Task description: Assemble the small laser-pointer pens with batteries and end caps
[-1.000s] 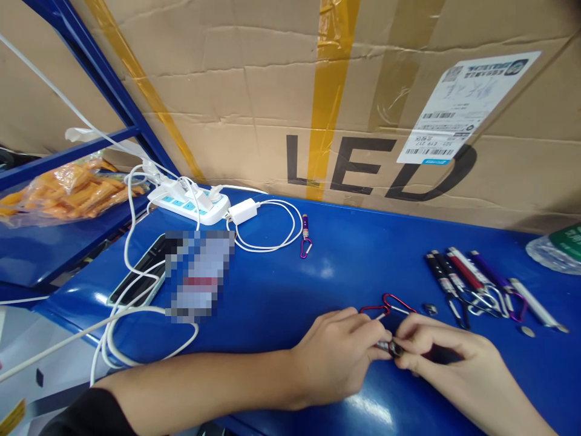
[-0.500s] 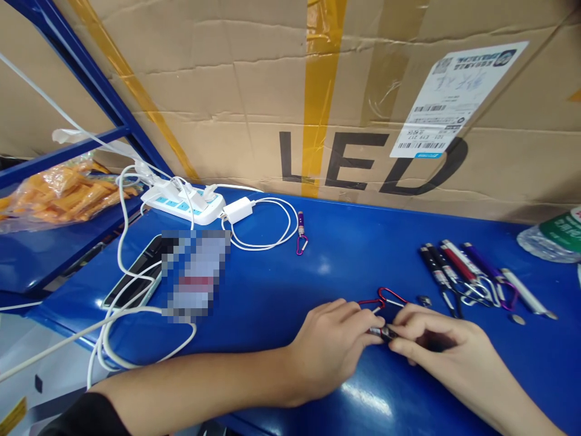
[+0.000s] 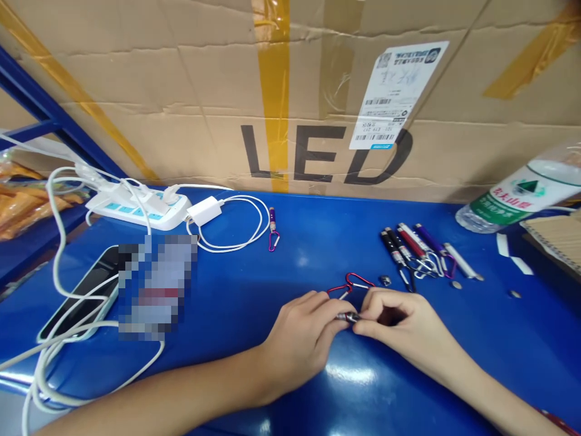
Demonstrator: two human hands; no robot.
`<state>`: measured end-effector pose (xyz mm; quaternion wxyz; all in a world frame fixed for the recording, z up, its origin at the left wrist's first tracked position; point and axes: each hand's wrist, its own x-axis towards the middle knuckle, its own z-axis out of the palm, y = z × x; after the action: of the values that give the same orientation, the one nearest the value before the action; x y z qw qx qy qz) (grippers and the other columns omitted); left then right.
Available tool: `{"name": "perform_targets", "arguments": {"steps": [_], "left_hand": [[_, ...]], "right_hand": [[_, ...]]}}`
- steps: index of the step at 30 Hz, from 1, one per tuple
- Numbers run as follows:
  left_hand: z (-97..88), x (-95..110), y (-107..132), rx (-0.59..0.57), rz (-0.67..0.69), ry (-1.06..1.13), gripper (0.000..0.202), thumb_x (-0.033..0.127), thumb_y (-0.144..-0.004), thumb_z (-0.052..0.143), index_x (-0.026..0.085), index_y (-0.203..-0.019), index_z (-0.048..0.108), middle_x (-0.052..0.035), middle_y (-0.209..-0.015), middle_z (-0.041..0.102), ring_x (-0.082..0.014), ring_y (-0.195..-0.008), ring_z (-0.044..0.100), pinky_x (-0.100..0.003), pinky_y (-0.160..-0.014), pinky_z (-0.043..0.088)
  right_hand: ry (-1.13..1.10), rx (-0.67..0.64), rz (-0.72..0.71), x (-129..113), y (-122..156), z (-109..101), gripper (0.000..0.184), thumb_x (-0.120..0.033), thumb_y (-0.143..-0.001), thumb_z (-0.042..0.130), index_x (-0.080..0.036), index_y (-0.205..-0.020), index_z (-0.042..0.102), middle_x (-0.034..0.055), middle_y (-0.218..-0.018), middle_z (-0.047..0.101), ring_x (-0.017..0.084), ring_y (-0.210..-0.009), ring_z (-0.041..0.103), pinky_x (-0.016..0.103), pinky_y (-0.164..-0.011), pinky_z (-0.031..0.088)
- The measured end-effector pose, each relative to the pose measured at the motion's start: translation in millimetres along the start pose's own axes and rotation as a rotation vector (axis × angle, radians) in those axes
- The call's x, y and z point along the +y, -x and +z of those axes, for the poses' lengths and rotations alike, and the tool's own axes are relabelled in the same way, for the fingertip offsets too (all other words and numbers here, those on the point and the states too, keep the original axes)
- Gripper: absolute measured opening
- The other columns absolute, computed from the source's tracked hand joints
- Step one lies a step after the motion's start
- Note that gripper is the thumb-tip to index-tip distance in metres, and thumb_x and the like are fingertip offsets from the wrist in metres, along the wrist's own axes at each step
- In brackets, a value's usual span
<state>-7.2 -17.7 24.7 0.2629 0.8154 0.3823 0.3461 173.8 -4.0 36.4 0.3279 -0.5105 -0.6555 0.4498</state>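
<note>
My left hand (image 3: pixel 304 339) is closed around a small metal keychain flashlight (image 3: pixel 347 317), most of which its fingers hide. Thumb and fingertips of my right hand (image 3: pixel 399 321) pinch the dark end of that same tube. Just beyond the fingers lie red carabiner clips (image 3: pixel 361 281); whether one is joined to the held tube is hidden. A small dark metal piece (image 3: pixel 385 280) rests behind my right hand. Farther right, several similar flashlights (image 3: pixel 411 242) in black, red, purple and silver lie side by side with clips. Coin-like silver discs (image 3: pixel 456 284) are scattered near them.
A purple flashlight (image 3: pixel 272 221) lies alone at the back. White cables and a power strip (image 3: pixel 136 209) occupy the left, beside a phone (image 3: pixel 91 290) and a pixelated object (image 3: pixel 158 290). A water bottle (image 3: pixel 508 197) leans at right. A large cardboard box (image 3: pixel 204 91) walls off the back.
The view has swung right, showing more of the bottle and cardboard at that side. Both hands keep hold of the flashlight, with little change in their grip.
</note>
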Motion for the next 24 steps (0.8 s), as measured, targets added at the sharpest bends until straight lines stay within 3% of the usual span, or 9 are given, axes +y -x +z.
{"name": "perform_targets", "arguments": {"steps": [3,7,12,17,21,24], "left_hand": [[1.3,0.9,0.1,0.000,-0.047,-0.017,0.020,0.016,-0.093,0.040,0.017,-0.094,0.060,-0.0029,-0.077,0.062,-0.0155,-0.068,0.056,-0.026,-0.065,0.046],[1.2,1.6,-1.2,0.010,-0.086,0.040,0.018,0.014,-0.091,0.042,0.016,-0.092,0.059,-0.0032,-0.080,0.063,-0.0157,-0.072,0.058,-0.026,-0.068,0.046],[0.6,1.2,-2.1,-0.005,-0.083,0.007,0.022,0.016,-0.093,0.037,0.015,-0.093,0.059,-0.0040,-0.078,0.063,-0.0164,-0.068,0.058,-0.027,-0.064,0.046],[1.3,0.2,-1.0,-0.020,-0.059,-0.068,0.027,0.019,-0.095,0.031,0.016,-0.093,0.058,-0.0033,-0.077,0.064,-0.0169,-0.067,0.057,-0.029,-0.063,0.045],[0.6,0.9,-1.7,-0.102,-0.021,-0.085,0.026,0.019,-0.096,0.030,0.017,-0.094,0.056,-0.0032,-0.080,0.064,-0.0177,-0.070,0.056,-0.030,-0.065,0.045],[-0.1,2.3,-2.4,-0.166,-0.035,-0.102,0.021,0.017,-0.095,0.032,0.016,-0.095,0.053,-0.0039,-0.082,0.064,-0.0188,-0.072,0.056,-0.033,-0.068,0.045]], "right_hand": [[0.103,0.034,-0.119,-1.8,0.6,-0.9,0.026,-0.033,-0.068,0.073,-0.017,-0.053,0.058,-0.0031,-0.051,0.056,0.008,-0.044,0.048,0.018,-0.041,0.040],[0.163,0.128,-0.382,-4.0,0.5,-4.0,0.010,-0.025,-0.071,0.072,-0.018,-0.075,0.068,0.0009,-0.067,0.062,0.007,-0.045,0.051,0.018,-0.039,0.045],[0.279,0.141,-0.641,-5.2,0.0,-7.7,0.007,-0.017,-0.078,0.066,-0.019,-0.082,0.071,0.0044,-0.076,0.066,0.012,-0.064,0.064,0.021,-0.057,0.055],[0.285,0.094,-0.689,-3.6,0.2,-10.4,0.013,-0.016,-0.082,0.061,-0.023,-0.086,0.071,0.0044,-0.083,0.065,0.012,-0.064,0.065,0.022,-0.055,0.056],[0.148,0.009,-0.662,-0.8,0.0,-10.9,0.016,-0.009,-0.082,0.059,-0.020,-0.073,0.067,0.0034,-0.085,0.061,0.008,-0.055,0.061,0.021,-0.050,0.053],[-0.005,-0.071,-0.594,1.4,-0.2,-11.9,0.018,-0.008,-0.081,0.060,-0.021,-0.070,0.067,0.0023,-0.086,0.059,0.009,-0.059,0.064,0.021,-0.053,0.055]]}}
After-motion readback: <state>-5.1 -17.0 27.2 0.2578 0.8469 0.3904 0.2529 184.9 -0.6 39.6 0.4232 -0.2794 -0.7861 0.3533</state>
